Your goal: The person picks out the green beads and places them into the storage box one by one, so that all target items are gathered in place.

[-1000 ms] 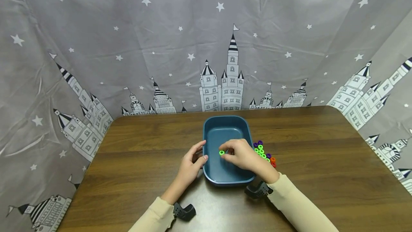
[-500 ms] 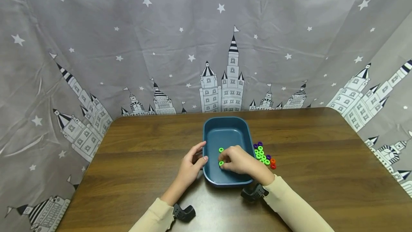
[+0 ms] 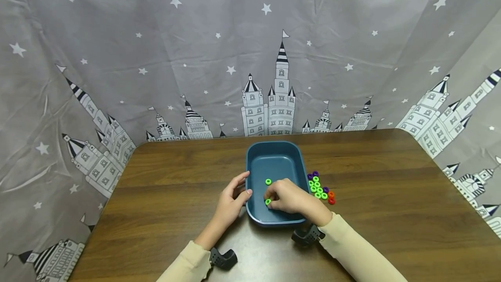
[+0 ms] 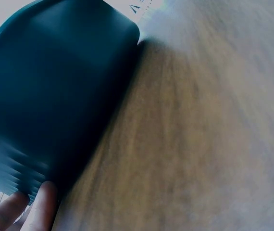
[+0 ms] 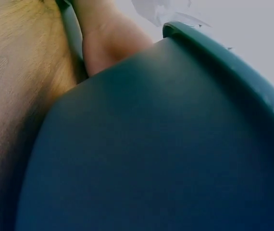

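A blue plastic bin (image 3: 274,221) stands on the table. My left hand (image 3: 230,203) is at its left side, thumb and fingers spread against the wall; the left wrist view shows fingertips (image 4: 44,202) touching the ribbed side. My right hand (image 3: 286,197) reaches into the bin and pinches a small green ring (image 3: 268,202) between thumb and fingers, low over the bin's floor. Another green ring (image 3: 268,182) lies on that floor, a little farther back. In the right wrist view the bin's wall (image 5: 142,144) hides my right fingers.
Right of the bin, a cluster of several green rings (image 3: 318,189) lies on the table (image 3: 375,186), with purple rings (image 3: 315,173) and orange-red rings (image 3: 331,201) at its edges. A grey curtain (image 3: 188,21) printed with castles hangs behind the table.
My right hand let go of one green ring on the bin's floor and moved nearer with a second green ring, which has shifted slightly toward the front. My left hand stayed put.
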`<state>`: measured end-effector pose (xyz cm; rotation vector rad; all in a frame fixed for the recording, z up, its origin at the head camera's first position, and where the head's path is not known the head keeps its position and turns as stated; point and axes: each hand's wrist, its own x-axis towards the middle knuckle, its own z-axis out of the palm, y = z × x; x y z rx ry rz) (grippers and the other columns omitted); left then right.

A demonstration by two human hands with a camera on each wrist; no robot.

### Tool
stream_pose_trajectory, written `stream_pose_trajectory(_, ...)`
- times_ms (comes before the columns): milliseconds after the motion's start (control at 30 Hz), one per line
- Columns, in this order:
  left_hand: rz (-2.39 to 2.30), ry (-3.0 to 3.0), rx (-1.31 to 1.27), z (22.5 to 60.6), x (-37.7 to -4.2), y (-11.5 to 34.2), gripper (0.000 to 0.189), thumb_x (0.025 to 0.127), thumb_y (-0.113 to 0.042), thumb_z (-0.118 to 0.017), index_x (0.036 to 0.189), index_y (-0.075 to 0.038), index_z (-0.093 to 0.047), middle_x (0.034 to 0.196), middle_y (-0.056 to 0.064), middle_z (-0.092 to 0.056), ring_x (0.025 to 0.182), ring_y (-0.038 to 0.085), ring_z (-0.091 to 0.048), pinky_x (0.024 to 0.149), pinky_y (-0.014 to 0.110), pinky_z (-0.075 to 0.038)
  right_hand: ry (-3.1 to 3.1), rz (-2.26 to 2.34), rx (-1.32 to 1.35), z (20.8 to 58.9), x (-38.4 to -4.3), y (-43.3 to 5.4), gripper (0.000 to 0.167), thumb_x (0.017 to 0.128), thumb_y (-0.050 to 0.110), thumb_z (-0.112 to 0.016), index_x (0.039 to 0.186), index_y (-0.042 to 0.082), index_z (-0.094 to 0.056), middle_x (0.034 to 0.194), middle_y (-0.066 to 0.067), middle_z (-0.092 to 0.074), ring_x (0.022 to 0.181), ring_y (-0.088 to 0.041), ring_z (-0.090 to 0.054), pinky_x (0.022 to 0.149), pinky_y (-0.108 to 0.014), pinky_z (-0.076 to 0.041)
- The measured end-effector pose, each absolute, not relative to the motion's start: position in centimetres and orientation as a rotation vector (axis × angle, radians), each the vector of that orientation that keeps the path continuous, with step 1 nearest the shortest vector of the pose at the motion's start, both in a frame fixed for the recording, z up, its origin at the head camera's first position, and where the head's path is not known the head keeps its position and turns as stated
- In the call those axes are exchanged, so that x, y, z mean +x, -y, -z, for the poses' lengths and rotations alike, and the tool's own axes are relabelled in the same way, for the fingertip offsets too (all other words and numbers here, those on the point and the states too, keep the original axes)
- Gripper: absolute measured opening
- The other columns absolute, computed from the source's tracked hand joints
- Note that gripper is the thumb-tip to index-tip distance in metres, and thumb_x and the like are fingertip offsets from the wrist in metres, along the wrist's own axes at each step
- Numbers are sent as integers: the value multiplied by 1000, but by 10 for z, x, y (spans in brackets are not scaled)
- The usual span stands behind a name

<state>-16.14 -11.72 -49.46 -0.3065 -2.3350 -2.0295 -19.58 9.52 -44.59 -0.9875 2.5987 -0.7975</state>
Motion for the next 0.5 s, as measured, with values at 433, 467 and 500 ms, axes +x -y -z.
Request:
stream_pose_trajectory(433,1985,2341,-354,497,-161,118,50,98,-9,-61,147,-5,-51,140,33,-56,121,49,-63,74,32,-63,-2609,766,-1010,446,-196,-95,16,80,7,-80,96,3,-78,83,-3,-74,75,-6,-62,70,-19,-52)
stream_pose_trajectory(467,1993,2341,-345,496,-162,118,50,98,-8,-61,147,-5,-51,140,33,-56,122,49,-63,74,31,-63,-2609,766,-1007,446,-196,-95,17,80,7,-80,96,3,-78,84,-3,-74,76,-6,-62,70,-20,-53)
stream_pose_trajectory(500,1999,2344,-334,496,-162,118,50,98,-8,-61,147,-6,-51,140,33,-56,122,49,-63,74,30,-63,-2609,766,-1002,446,-196,-95,17,81,8,-80,97,3,-78,85,-3,-74,76,-7,-62,70,-20,-53)
